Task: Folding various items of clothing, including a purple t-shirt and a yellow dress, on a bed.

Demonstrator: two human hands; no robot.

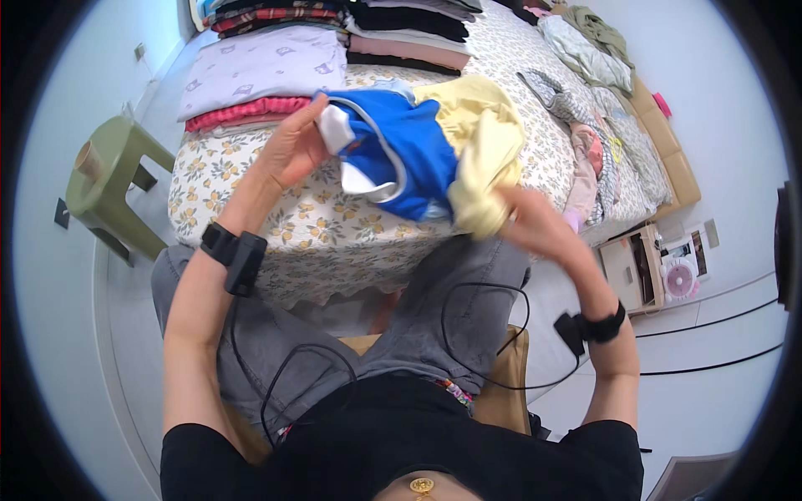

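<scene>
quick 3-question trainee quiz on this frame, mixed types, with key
1. True or false: both hands grip one blue and yellow garment.
2. The green stool stands on which side of the bed? A) the person's left B) the person's right
3. What lies on the far left of the bed?

Key:
1. True: left hand and right hand both hold it.
2. A
3. Folded stacks of clothes.

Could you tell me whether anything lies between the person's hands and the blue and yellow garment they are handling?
Nothing visible does. The left hand already grips the blue and yellow garment at its white-trimmed end, and the right hand holds its yellow end, above the floral bedsheet.
</scene>
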